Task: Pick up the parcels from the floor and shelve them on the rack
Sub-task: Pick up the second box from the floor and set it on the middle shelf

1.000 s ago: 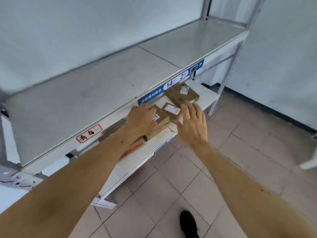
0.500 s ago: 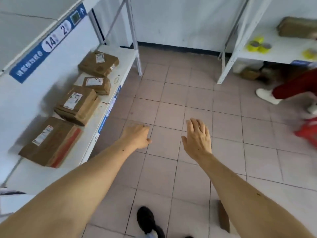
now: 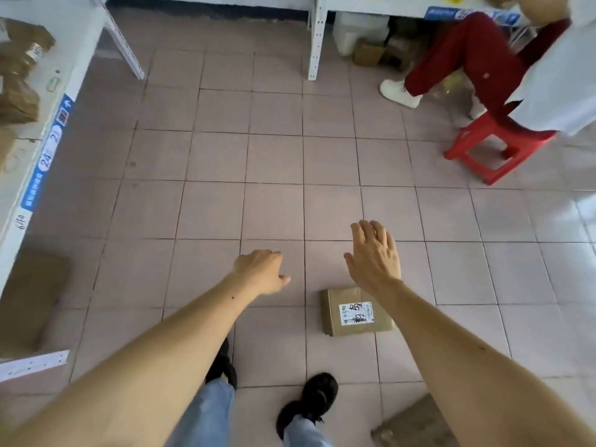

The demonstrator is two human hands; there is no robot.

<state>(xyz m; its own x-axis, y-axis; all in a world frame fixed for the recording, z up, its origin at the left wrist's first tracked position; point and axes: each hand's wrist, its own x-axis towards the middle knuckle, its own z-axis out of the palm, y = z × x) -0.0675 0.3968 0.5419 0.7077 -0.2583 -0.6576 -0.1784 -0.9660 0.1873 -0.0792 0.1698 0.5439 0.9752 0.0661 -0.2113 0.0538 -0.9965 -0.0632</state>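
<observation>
A brown cardboard parcel (image 3: 354, 312) with a white label lies flat on the tiled floor in front of my feet. My right hand (image 3: 374, 256) hovers just above and beyond it, fingers spread, holding nothing. My left hand (image 3: 261, 271) hangs to the left of the parcel with fingers loosely curled and nothing in it. Part of a second parcel (image 3: 416, 424) shows on the floor at the bottom, partly hidden by my right forearm. The white rack (image 3: 61, 72) runs along the left edge with brown parcels (image 3: 16, 101) on its shelf.
A person in red trousers (image 3: 467, 56) sits on a red plastic stool (image 3: 496, 143) at the upper right. A second white rack (image 3: 317, 37) stands at the back with boxes under it. A large brown box (image 3: 29, 301) sits under the left rack.
I have turned away from the rack and now look down at the floor. Both hands left the shelved parcels and now hang over the floor near a parcel.
</observation>
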